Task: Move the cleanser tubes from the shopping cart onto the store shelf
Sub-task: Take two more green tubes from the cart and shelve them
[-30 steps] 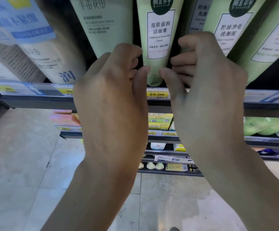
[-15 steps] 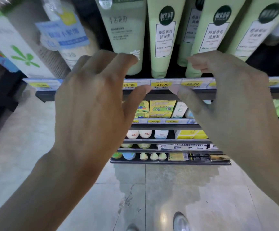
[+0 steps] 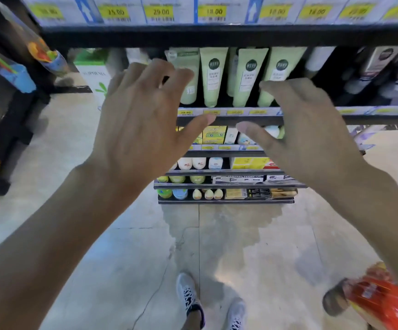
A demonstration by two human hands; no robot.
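Left hand and right hand, both raised before the store shelf with fingers spread and relaxed, holding nothing (thumbs point toward each other, apart). Just beyond the fingertips, pale green cleanser tubes stand cap-down in a row on the shelf, between the two hands; below the right wrist lies a red package, partly blurred
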